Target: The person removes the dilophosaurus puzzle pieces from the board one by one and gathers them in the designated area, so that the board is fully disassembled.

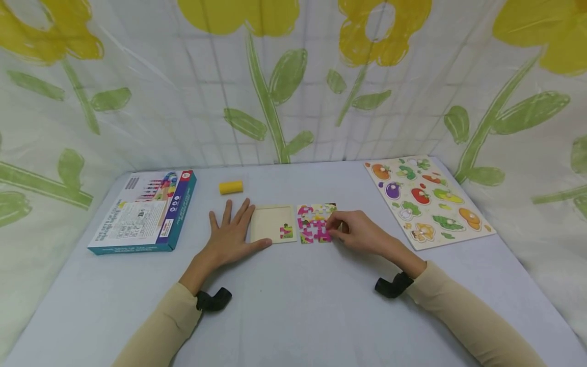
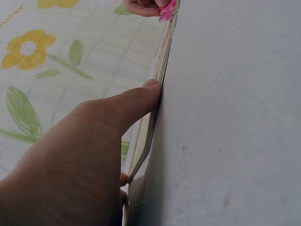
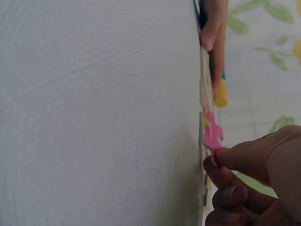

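Observation:
My left hand (image 1: 228, 240) lies with its fingers spread at the left side of a small square wooden puzzle tray (image 1: 267, 220). Its thumb touches the tray's near edge, seen closely in the left wrist view. One green and pink puzzle piece (image 1: 287, 232) sits in the tray's near right corner. Right beside the tray, a second board holds several pink, yellow and green puzzle pieces (image 1: 308, 224). Above that board's right part, my right hand (image 1: 362, 233) pinches a pink jigsaw piece (image 3: 213, 133) between thumb and forefinger; in the right wrist view the piece is tilted up.
A flat boxed set (image 1: 133, 219) lies at the left. A yellow cylinder (image 1: 231, 187) is behind the left hand. At the right lies a vegetable peg puzzle board (image 1: 433, 204). A flower-print curtain (image 1: 321, 137) hangs along the table's back edge.

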`<move>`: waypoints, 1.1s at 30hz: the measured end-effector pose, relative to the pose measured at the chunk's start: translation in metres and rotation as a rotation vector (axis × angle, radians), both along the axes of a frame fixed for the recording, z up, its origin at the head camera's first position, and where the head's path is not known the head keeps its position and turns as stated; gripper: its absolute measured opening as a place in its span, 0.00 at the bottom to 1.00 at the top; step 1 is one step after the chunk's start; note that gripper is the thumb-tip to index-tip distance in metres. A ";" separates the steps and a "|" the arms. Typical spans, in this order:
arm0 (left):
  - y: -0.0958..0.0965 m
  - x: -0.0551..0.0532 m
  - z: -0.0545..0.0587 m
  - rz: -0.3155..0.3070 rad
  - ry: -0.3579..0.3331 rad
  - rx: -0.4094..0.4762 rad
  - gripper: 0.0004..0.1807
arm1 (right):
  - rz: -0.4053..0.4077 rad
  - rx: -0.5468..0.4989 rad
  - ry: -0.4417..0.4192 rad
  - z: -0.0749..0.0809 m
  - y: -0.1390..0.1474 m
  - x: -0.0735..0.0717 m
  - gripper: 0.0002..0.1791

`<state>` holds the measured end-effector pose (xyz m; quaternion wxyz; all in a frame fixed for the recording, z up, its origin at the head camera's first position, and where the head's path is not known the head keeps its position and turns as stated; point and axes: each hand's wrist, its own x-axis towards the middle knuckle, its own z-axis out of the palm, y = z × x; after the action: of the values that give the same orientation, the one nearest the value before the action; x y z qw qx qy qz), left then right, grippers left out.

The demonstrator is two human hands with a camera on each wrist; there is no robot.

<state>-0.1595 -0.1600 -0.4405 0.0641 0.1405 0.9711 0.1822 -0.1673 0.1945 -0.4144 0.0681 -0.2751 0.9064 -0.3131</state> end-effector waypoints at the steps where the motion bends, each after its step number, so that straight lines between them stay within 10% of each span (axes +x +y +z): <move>1: 0.000 0.000 0.000 0.001 0.002 -0.001 0.62 | 0.000 0.002 -0.002 0.000 0.000 0.000 0.03; 33: 0.001 -0.001 0.000 0.006 -0.002 -0.008 0.62 | 0.017 0.033 0.030 -0.004 -0.005 -0.003 0.04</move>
<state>-0.1607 -0.1590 -0.4406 0.0649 0.1373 0.9721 0.1788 -0.1708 0.1895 -0.4182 0.0615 -0.2862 0.9101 -0.2933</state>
